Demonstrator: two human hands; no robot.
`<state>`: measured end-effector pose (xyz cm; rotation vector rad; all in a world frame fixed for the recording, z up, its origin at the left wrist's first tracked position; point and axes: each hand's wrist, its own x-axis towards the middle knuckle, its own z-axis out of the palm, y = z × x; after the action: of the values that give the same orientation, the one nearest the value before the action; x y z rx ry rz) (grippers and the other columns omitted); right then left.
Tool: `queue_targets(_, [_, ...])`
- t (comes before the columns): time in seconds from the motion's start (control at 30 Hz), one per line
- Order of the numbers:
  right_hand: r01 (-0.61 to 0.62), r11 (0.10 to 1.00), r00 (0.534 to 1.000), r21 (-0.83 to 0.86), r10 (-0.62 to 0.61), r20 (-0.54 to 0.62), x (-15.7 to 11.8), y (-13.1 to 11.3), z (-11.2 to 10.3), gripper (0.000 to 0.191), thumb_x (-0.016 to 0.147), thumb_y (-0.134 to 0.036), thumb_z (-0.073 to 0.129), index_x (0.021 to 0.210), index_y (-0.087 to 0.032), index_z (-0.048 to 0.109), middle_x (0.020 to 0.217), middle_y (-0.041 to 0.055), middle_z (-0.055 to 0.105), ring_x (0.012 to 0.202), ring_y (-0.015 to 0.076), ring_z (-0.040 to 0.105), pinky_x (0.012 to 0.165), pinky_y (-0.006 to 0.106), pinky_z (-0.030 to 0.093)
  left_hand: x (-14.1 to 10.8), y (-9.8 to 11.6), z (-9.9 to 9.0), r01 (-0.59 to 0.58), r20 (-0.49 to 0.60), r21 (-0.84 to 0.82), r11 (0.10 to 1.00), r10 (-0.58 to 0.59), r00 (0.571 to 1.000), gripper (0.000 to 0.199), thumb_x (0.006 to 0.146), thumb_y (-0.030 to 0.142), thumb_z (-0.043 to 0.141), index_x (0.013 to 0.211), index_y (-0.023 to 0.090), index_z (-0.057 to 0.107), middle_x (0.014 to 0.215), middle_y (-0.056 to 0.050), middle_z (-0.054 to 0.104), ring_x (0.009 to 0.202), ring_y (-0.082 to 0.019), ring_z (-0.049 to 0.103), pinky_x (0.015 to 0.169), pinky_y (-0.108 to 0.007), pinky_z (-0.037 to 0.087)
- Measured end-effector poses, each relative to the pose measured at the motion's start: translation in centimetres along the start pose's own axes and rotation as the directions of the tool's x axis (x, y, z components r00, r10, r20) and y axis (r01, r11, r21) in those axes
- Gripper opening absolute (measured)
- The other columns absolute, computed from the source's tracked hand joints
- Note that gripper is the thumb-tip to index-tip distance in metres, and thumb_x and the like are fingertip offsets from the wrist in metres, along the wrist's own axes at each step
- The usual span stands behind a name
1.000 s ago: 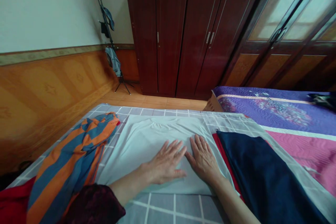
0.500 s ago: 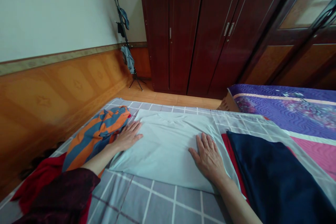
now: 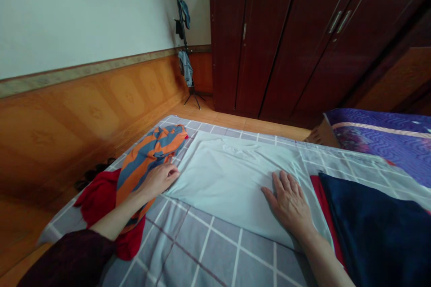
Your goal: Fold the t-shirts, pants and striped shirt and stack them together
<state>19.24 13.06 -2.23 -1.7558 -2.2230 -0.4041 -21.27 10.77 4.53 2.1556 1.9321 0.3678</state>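
A pale T-shirt [image 3: 225, 175] lies spread in a flat rectangle on the checked bed sheet [image 3: 202, 246], its collar toward the far side. At the shirt's left edge my left hand [image 3: 161, 179] is closed, fingers curled in on the fabric. My right hand [image 3: 291, 204] rests flat on the right part of the shirt, fingers stretched out. Beside my left arm, an orange and grey striped garment [image 3: 148, 152] is bunched over red cloth [image 3: 101, 195]. Right of the shirt lies a dark blue garment [image 3: 373, 224] with red fabric under its edge.
Beyond the bed's far edge is a strip of wooden floor [image 3: 259, 125], with a dark red wardrobe [image 3: 262, 45] behind it. A black coat stand [image 3: 184, 38] is in the corner. To the right is a purple quilted surface [image 3: 380, 136]; shoes [image 3: 90, 175] sit by the left wall.
My left hand has gone from flat with spread fingers to curled at the shirt's left edge. The right hand stays flat on the shirt. The view has turned left.
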Motion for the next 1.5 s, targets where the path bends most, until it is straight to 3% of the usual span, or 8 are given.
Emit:
queue_targets(0.13, [0.021,1.0,0.999,0.002,-0.021,-0.028,0.1,0.1,0.0,0.059,0.091,-0.047,0.035,0.129,-0.003,0.047,0.134,0.0238,0.043,0.129,0.0374,0.032,0.101,0.05,0.032,-3.5,0.0,-0.2,0.149,0.051,-0.074,0.986,-0.146,0.988,0.014,0.078,0.033,0.053,0.074,0.02,0.058,0.072,0.001,0.063,0.069,-0.017,0.059,0.064,-0.024,0.04])
queue_targets(0.3, [0.045,0.999,0.997,-0.011,-0.046,-0.057,0.0,0.2,0.3,0.06,0.092,-0.048,0.029,0.128,-0.003,0.047,0.133,0.0243,0.044,0.129,0.0366,0.032,0.1,0.05,0.034,-4.0,0.2,0.3,0.164,-0.036,-0.324,0.932,-0.185,0.982,0.017,0.077,0.031,0.05,0.065,0.019,0.052,0.063,0.003,0.054,0.062,-0.014,0.053,0.06,-0.023,0.038])
queue_targets(0.43, [0.037,0.999,0.998,-0.018,-0.038,-0.044,-0.1,0.4,0.6,0.06,0.092,-0.049,0.029,0.128,-0.004,0.047,0.133,0.0232,0.045,0.128,0.0367,0.034,0.098,0.049,0.035,-3.5,0.2,0.5,0.253,0.069,-0.646,0.72,-0.275,0.959,0.025,0.079,0.044,0.048,0.073,0.019,0.049,0.054,0.008,0.04,0.042,-0.008,0.039,0.044,-0.02,0.029])
queue_targets(0.6, [0.036,0.999,0.999,-0.004,-0.036,-0.04,0.0,0.4,0.6,0.061,0.091,-0.049,0.028,0.128,-0.004,0.048,0.133,0.0229,0.045,0.128,0.0365,0.033,0.099,0.049,0.034,-3.6,-0.2,0.5,0.317,0.208,-0.771,0.553,-0.251,0.945,0.026,0.075,0.041,0.057,0.083,0.018,0.048,0.058,0.009,0.041,0.041,-0.004,0.037,0.042,-0.017,0.024])
queue_targets(1.07, [0.041,0.999,0.998,0.019,-0.04,-0.04,0.0,0.3,0.2,0.06,0.091,-0.05,0.029,0.127,-0.006,0.047,0.133,0.0227,0.044,0.129,0.0362,0.032,0.099,0.05,0.035,-4.7,-2.2,1.3,0.366,0.205,-0.585,0.724,-0.304,0.93,0.025,0.073,0.037,0.053,0.088,0.018,0.05,0.069,0.004,0.055,0.042,-0.008,0.047,0.038,-0.019,0.037])
queue_targets(1.2, [0.022,1.0,1.0,0.021,-0.022,-0.018,0.1,0.3,-0.1,0.058,0.091,-0.048,0.031,0.127,-0.006,0.047,0.133,0.0224,0.045,0.129,0.0359,0.033,0.1,0.05,0.034,-4.6,-0.8,0.1,0.256,0.046,-0.228,0.939,-0.252,0.967,0.02,0.077,0.03,0.051,0.093,0.019,0.055,0.088,-0.003,0.061,0.073,-0.018,0.062,0.062,-0.028,0.05])
queue_targets(1.33, [-0.036,0.998,0.999,0.049,0.035,0.037,0.3,-1.3,-1.8,0.058,0.09,-0.046,0.039,0.129,-0.005,0.046,0.137,0.0241,0.041,0.13,0.038,0.031,0.102,0.051,0.03,-3.6,3.9,-1.4,-0.032,-0.088,0.058,0.998,0.037,0.995,0.028,0.086,0.028,0.045,0.111,0.022,0.055,0.115,-0.005,0.058,0.101,-0.021,0.058,0.09,-0.034,0.045])
queue_targets(1.5, [0.061,0.974,0.988,0.218,-0.09,0.125,-0.3,-8.2,-5.1,0.059,0.088,-0.045,0.046,0.135,-0.009,0.042,0.145,0.0211,0.032,0.134,0.0367,0.026,0.104,0.053,0.027,-0.6,9.2,1.8,-0.486,0.042,0.101,0.868,0.485,0.874,0.041,0.091,0.028,0.042,0.131,0.021,0.045,0.14,-0.005,0.044,0.131,-0.021,0.036,0.111,-0.037,0.026])
